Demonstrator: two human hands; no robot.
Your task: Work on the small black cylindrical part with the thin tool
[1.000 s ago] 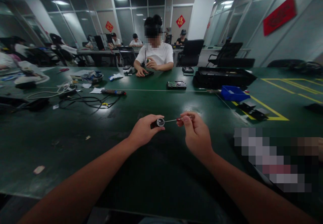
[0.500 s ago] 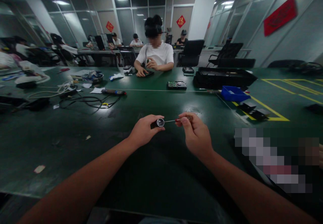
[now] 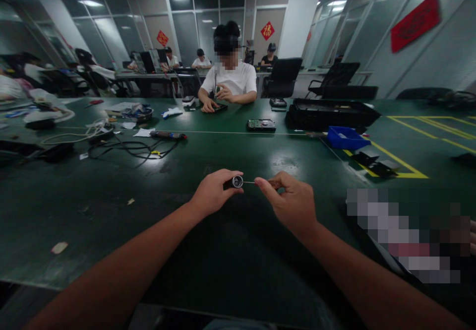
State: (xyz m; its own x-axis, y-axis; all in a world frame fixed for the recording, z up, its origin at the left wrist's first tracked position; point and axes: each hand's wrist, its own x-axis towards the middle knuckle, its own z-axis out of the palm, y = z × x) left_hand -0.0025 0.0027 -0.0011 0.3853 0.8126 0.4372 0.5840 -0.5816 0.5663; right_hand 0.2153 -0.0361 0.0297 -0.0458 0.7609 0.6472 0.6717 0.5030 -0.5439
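Between thumb and fingers, my left hand (image 3: 212, 191) grips a small dark cylinder (image 3: 237, 181) with a silvery rim. Its round open end faces me and a little to the right. My right hand (image 3: 293, 198) is closed around the reddish-brown handle of a screwdriver (image 3: 250, 182). The thin metal shaft points left, and its tip reaches the open end of the cylinder; I cannot tell how deep it sits. Both hands are held above the green table (image 3: 230, 275), and the fingers cover most of the handle and the cylinder's body.
Across the table a person (image 3: 228, 79) in a white shirt handles a dark device. A bare hard drive (image 3: 261, 125), a black case (image 3: 330, 114) and a blue bin (image 3: 347, 137) lie beyond my hands. Black cables with a pen-like tool (image 3: 169, 135) are at left. A blurred-out patch covers the right side.
My right hand has turned and shifted its grip on the screwdriver, the thumb now stretched along toward the shaft. My left hand and the cylinder stay nearly in place.
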